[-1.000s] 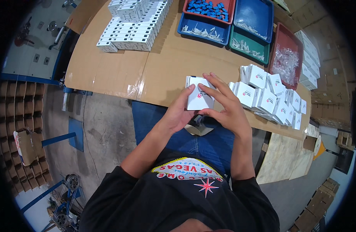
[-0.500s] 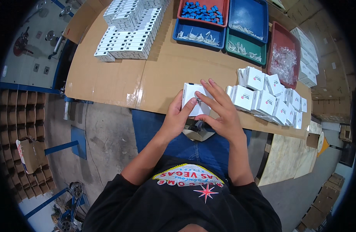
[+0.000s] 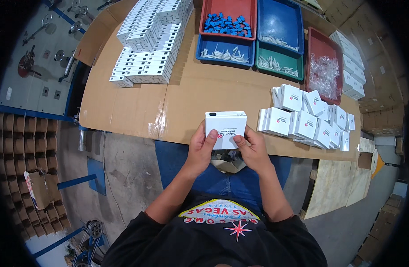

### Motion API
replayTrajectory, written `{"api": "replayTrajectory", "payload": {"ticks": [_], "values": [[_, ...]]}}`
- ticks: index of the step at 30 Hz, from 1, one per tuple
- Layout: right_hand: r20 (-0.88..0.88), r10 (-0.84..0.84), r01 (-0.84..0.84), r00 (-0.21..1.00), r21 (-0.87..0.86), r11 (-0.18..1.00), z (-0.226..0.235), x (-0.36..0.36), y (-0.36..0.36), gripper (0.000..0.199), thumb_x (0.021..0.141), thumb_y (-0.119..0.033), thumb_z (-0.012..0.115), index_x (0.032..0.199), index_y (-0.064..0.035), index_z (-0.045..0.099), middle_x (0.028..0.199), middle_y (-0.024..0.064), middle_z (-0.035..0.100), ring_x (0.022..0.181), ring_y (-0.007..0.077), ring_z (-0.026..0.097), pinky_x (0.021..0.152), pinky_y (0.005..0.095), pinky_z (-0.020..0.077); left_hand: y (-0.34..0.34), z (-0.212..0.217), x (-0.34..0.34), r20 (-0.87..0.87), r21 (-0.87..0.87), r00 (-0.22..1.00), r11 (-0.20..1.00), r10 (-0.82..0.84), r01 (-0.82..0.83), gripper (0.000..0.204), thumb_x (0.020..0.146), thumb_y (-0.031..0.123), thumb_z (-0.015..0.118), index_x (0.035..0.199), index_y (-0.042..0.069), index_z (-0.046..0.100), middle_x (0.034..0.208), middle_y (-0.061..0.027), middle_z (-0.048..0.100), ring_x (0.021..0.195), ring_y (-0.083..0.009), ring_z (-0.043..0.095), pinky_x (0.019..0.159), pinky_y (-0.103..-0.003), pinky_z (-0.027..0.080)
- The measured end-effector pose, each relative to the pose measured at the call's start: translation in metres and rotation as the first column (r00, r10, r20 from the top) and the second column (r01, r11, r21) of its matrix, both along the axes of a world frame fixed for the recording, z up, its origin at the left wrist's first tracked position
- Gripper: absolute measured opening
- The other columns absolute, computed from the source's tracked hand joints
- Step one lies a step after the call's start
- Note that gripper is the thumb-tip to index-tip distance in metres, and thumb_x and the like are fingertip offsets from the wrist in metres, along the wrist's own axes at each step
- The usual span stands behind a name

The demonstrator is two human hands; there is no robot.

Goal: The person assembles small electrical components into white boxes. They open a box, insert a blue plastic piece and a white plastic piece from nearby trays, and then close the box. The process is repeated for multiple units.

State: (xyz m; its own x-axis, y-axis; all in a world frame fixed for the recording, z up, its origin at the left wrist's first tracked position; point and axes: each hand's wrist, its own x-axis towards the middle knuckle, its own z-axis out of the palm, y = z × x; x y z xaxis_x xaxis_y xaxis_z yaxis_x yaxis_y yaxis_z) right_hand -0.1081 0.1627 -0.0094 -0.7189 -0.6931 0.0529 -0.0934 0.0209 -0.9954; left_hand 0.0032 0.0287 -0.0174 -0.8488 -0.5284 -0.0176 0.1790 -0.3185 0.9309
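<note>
Both hands hold one flat white square plastic case (image 3: 226,129), with a small black piece at its far left corner and a small printed logo on its face. My left hand (image 3: 201,146) is closed on its left side, thumb on the face. On the right side my right hand (image 3: 254,151) grips it, thumb near the lower corner. The fingers behind the case are hidden. It is held in front of my body at the table's near edge. To the right lies a heap of similar white cases (image 3: 306,123).
Stacked white cases (image 3: 146,64) stand at the far left of the cardboard-covered table (image 3: 124,111). Trays at the back include a red one (image 3: 206,29) with blue parts, a blue one (image 3: 200,58) and a green one (image 3: 258,66) with white pieces, and a dark red one (image 3: 311,44) with clear plastic pieces.
My right hand, earlier spread over the case's face, now grips its right side. The case has tilted, showing its far edge, and sits lower in the view. The whole view has shifted slightly.
</note>
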Motion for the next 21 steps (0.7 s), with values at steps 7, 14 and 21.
{"api": "replayTrajectory", "payload": {"ticks": [7, 14, 21], "values": [[-0.290, -0.011, 0.031, 0.957, 0.062, 0.998, -0.006, -0.004, 0.005, 0.035, 0.095, -0.031, 0.077, 0.096, 0.0020, 0.067, 0.072, 0.0110, 0.067, 0.057, 0.0175, 0.058, 0.053, 0.0300, 0.0443, 0.005, 0.011, 0.001, 0.004, 0.011, 1.000, 1.000, 0.020, -0.020, 0.040, 0.108, 0.029, 0.059, 0.133, 0.000, 0.051, 0.117, -0.0057, 0.064, 0.108, -0.0102, 0.061, 0.094, -0.028, 0.050], [-0.257, -0.039, 0.022, 0.966, -0.069, 0.997, -0.004, 0.007, -0.004, 0.042, 0.089, -0.037, 0.082, 0.094, 0.0014, 0.066, 0.071, 0.0098, 0.066, 0.056, 0.0170, 0.058, 0.054, 0.0292, 0.0461, 0.012, 0.003, -0.004, -0.010, -0.065, 0.966, 0.964, 0.257, -0.257, 0.041, 0.104, 0.037, 0.065, 0.123, 0.001, 0.057, 0.107, -0.0038, 0.067, 0.098, -0.0096, 0.064, 0.086, -0.026, 0.052], [-0.361, 0.064, -0.020, 0.930, 0.125, 0.992, 0.001, 0.006, -0.003, 0.046, 0.087, -0.041, 0.083, 0.079, -0.0013, 0.061, 0.064, 0.0114, 0.060, 0.052, 0.0211, 0.057, 0.050, 0.0324, 0.0438, 0.009, -0.004, -0.007, 0.037, -0.009, 0.933, 0.934, 0.358, -0.358, 0.040, 0.104, 0.039, 0.064, 0.116, 0.001, 0.060, 0.103, -0.0023, 0.067, 0.092, -0.0076, 0.062, 0.081, -0.025, 0.052]]}}
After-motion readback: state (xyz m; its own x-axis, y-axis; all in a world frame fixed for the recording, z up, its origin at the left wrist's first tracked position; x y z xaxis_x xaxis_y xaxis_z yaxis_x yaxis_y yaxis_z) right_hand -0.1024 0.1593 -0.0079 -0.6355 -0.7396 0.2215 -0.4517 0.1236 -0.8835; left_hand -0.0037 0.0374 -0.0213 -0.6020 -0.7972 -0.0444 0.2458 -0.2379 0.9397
